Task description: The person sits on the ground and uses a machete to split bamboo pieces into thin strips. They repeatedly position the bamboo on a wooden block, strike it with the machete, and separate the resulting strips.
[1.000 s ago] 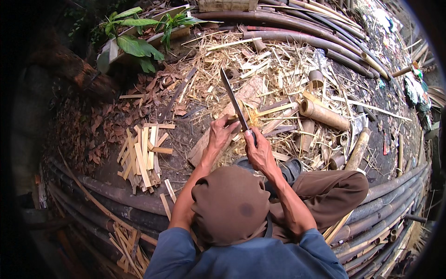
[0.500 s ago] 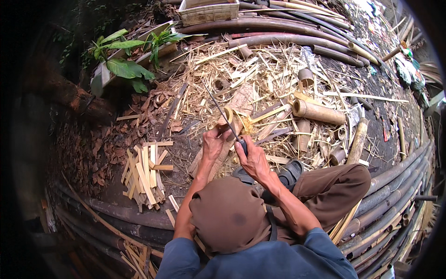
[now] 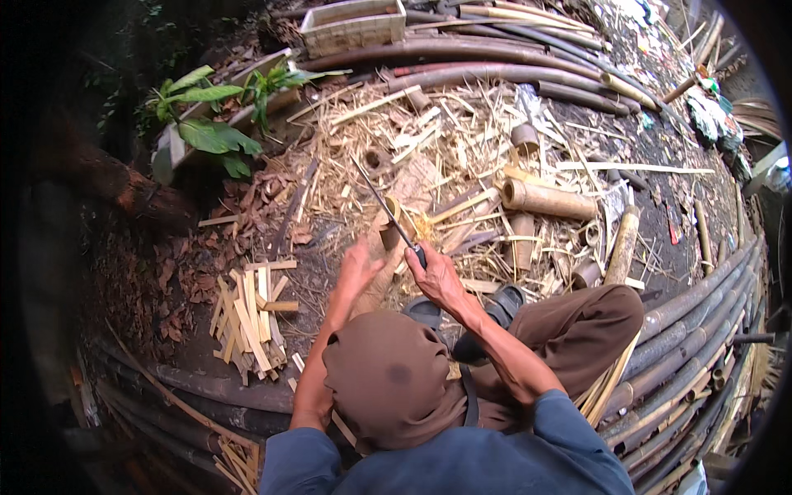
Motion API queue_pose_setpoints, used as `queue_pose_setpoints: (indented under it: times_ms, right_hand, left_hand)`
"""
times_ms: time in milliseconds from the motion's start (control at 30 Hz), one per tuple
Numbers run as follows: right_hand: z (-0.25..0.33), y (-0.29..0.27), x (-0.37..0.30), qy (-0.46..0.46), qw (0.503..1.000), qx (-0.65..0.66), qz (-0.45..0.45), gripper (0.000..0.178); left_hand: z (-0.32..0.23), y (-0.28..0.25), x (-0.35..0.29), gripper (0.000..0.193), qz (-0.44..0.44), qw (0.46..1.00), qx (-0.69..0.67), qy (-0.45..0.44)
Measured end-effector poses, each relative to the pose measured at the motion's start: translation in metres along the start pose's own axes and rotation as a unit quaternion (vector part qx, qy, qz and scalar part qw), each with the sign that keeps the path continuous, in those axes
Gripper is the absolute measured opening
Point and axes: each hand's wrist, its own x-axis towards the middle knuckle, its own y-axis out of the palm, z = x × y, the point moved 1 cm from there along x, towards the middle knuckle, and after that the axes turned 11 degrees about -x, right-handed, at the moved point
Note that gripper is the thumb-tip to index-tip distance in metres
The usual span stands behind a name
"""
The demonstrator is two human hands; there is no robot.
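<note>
In my right hand [image 3: 437, 276] is a long knife [image 3: 383, 200], gripped by its dark handle. Its narrow blade points away and to the left, across a short curved bamboo piece [image 3: 388, 238]. The blade appears to meet that piece, though from here I cannot tell how deep it sits. My left hand [image 3: 358, 270] is just to the near left of the bamboo, fingers apart and a little blurred, holding nothing. Beneath the bamboo lies a wooden plank [image 3: 412, 186].
Split bamboo strips [image 3: 252, 318] are piled at the left. Shavings [image 3: 462, 136] litter the ground ahead, with a cut bamboo tube [image 3: 549, 200] at right. Long poles [image 3: 693, 342] line the right side. A pale crate [image 3: 353, 25] and leafy plant [image 3: 216, 136] stand at the back.
My left hand has come off the bamboo piece, moved back toward me and opened. The knife stays in my right hand at the bamboo. The whole view has shifted slightly.
</note>
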Motion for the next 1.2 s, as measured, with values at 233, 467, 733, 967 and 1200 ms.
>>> queue_pose_setpoints:
  times_ms: [233,467,733,967,1200]
  right_hand:
    - [0.029,-0.041,0.004,-0.016,0.999,0.027,0.012,0.03]
    - [0.0,-0.023,0.001,0.031,0.997,-0.012,0.064,0.034]
    - [-0.071,-0.033,0.019,0.074,0.995,-0.04,0.062,0.03]
    - [-0.098,-0.065,0.037,0.035,0.993,-0.112,0.01,0.026]
    - [-0.097,0.001,0.001,0.091,0.991,0.029,0.094,0.025]
  left_hand:
    - [-0.052,0.011,0.029,0.03,-0.087,0.99,-0.105,0.035]
    - [0.004,0.019,0.002,0.046,-0.075,0.979,0.047,0.184]
    - [-0.02,0.059,0.034,0.014,0.01,0.998,0.001,0.069]
    - [-0.008,0.092,0.057,0.011,0.035,0.997,0.039,0.064]
    - [-0.012,0.047,0.049,0.012,0.115,0.985,-0.037,0.121]
